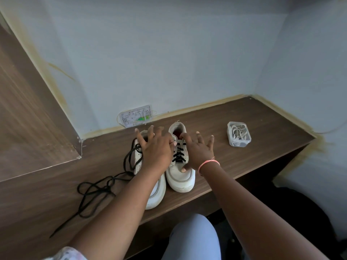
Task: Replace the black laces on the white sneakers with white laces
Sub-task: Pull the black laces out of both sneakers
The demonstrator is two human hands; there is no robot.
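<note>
- A clear plastic box [238, 134] stands open on the wooden desk [244, 117], well to the right of the shoes; we see pale, whitish laces [238, 131] coiled inside it, filling most of the box.
- Two white sneakers sit side by side near the wall, toes pointing at us. The right sneaker [180, 162] has black lacing [178, 156] crossed through its lower eyelets; its opening shows a reddish lining.
- The left sneaker [150, 177] is largely covered by the left forearm, so we cannot tell whether any lace remains threaded in it.
- A loose black lace [97, 186] trails from beside the left sneaker across the desk in tangled loops, one end running toward the near edge.
- Our left hand [155, 147] hovers over the left sneaker with fingers spread, gripping nothing that we can see; its thumb side meets the upper lacing of the right sneaker, and whether it pinches the lace is hidden.
- Our right hand [199, 149] lies with fingers splayed on the right sneaker's outer side, thumb resting on the toe area, forefinger by the tongue. A pink thread band [208, 163] circles the wrist.
- A wall socket plate [136, 115] behind the shoes is too blurred to read.
</note>
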